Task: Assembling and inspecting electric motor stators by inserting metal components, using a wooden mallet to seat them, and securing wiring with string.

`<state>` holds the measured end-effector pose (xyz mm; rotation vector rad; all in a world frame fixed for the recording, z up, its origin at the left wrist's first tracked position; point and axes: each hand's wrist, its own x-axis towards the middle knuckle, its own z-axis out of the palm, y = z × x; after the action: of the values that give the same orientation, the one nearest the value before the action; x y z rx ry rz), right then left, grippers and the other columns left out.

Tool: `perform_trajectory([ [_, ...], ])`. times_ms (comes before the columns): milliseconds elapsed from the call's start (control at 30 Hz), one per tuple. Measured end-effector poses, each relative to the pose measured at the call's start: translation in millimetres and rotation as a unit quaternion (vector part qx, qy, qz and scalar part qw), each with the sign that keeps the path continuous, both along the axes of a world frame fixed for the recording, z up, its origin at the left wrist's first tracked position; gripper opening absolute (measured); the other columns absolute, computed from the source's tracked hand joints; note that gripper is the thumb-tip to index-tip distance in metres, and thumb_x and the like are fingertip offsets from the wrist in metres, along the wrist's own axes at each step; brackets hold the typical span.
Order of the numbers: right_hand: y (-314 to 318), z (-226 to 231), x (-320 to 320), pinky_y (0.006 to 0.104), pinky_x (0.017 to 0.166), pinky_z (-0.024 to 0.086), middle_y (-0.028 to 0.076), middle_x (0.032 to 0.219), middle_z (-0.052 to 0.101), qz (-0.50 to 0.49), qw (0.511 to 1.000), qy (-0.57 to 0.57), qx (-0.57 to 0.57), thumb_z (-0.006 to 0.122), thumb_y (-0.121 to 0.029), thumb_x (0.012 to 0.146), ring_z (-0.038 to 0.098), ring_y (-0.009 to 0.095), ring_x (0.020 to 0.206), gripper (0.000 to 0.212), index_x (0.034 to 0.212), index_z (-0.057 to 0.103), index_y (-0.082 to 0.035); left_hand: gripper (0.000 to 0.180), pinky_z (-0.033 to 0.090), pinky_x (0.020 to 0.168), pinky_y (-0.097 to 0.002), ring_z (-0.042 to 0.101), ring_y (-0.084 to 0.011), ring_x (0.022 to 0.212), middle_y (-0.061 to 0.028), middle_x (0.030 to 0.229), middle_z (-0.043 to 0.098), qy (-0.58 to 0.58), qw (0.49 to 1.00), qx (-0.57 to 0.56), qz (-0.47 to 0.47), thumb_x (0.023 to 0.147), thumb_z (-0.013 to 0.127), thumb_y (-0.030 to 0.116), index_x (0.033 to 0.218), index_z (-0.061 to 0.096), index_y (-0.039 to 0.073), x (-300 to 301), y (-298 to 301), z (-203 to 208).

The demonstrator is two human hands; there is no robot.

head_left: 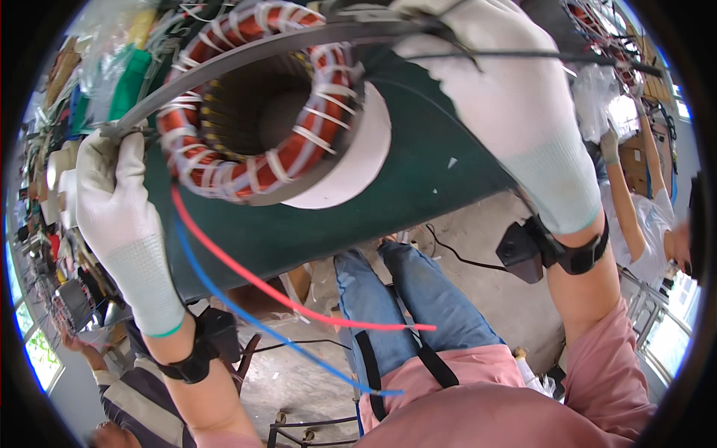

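Note:
A motor stator (pixel 260 166) stands on the dark green table, its reddish copper winding laced with white cord. A long grey band (pixel 261 46), like flat sleeving, arches over its top. My gloved left hand (pixel 112 187) pinches the band's left end beside the stator. At the other end, my gloved right hand (pixel 485 89) is closed on the band, with its fingertips partly hidden. Thin black wires (pixel 538 55) stick out by that hand. A red lead (pixel 246 278) and a blue lead (pixel 224 310) hang from the stator toward my lap.
Under the stator shows a white round base (pixel 347 183) on the green tabletop (pixel 433 168). Clutter with a green container (pixel 128 84) lines the left. Co-workers (pixel 657 231) (pixel 142 403) are at both sides. A black cable (pixel 463 257) lies on the floor.

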<state>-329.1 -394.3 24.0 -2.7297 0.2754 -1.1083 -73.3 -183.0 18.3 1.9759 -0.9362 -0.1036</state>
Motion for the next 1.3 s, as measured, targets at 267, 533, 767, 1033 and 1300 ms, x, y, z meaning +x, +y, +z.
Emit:
perform_trajectory([
  [267, 41.8, 85.7, 4.6, 0.0201, 0.085, 0.048, 0.003, 0.101, 0.067, -0.073, 0.924, 0.055, 0.370, 0.051, 0.014, 0.088, 0.063, 0.008, 0.093, 0.039, 0.124, 0.064, 0.004, 0.035, 0.053, 0.087, -0.0249, 0.070, -0.0154, 0.098, -0.0140, 0.106, 0.075, -0.296, 0.947, 0.042, -0.121, 0.096, 0.067, 0.005, 0.129, 0.061, -0.004, -65.4, -35.5, 104.9],
  [533, -34.6, -49.6, -49.8, 0.0398, 0.091, 0.052, 0.020, 0.116, 0.068, -0.192, 0.908, 0.166, 0.334, 0.071, -0.016, 0.088, 0.065, 0.036, 0.104, 0.048, 0.130, 0.058, 0.003, 0.029, 0.053, 0.093, -0.0386, 0.069, -0.0271, 0.102, -0.0112, 0.105, 0.072, -0.038, 0.974, 0.085, -0.207, 0.086, 0.072, 0.004, 0.115, 0.069, 0.003, -67.8, -14.9, 68.6],
  [767, -16.4, -60.7, -66.1, 0.0448, 0.098, 0.049, 0.017, 0.120, 0.064, -0.221, 0.916, 0.178, 0.286, 0.068, -0.014, 0.088, 0.060, 0.038, 0.112, 0.035, 0.123, 0.065, -0.006, 0.044, 0.038, 0.111, -0.0497, 0.063, -0.0314, 0.109, -0.0110, 0.110, 0.069, -0.271, 0.892, 0.209, -0.296, 0.077, 0.077, 0.025, 0.114, 0.066, 0.004, -73.0, -16.1, 36.2],
  [1033, -118.2, -87.5, -43.5, 0.0470, 0.100, 0.045, 0.012, 0.121, 0.064, -0.258, 0.948, 0.160, 0.100, 0.068, -0.016, 0.086, 0.058, 0.033, 0.117, 0.038, 0.124, 0.064, -0.009, 0.047, 0.040, 0.107, -0.0494, 0.064, -0.0269, 0.103, -0.0073, 0.104, 0.068, -0.308, 0.890, 0.192, -0.277, 0.072, 0.080, 0.031, 0.110, 0.067, 0.006, -83.6, -18.9, 29.4],
  [1300, -133.4, -90.8, -12.6, 0.0464, 0.095, 0.047, 0.011, 0.111, 0.063, -0.186, 0.912, 0.359, 0.062, 0.073, -0.032, 0.085, 0.058, 0.032, 0.112, 0.045, 0.124, 0.061, -0.012, 0.065, 0.038, 0.109, -0.0496, 0.061, -0.0324, 0.113, -0.0155, 0.120, 0.065, -0.248, 0.889, 0.264, -0.281, 0.080, 0.077, 0.028, 0.134, 0.055, 0.000, -107.3, -38.0, 54.8],
])
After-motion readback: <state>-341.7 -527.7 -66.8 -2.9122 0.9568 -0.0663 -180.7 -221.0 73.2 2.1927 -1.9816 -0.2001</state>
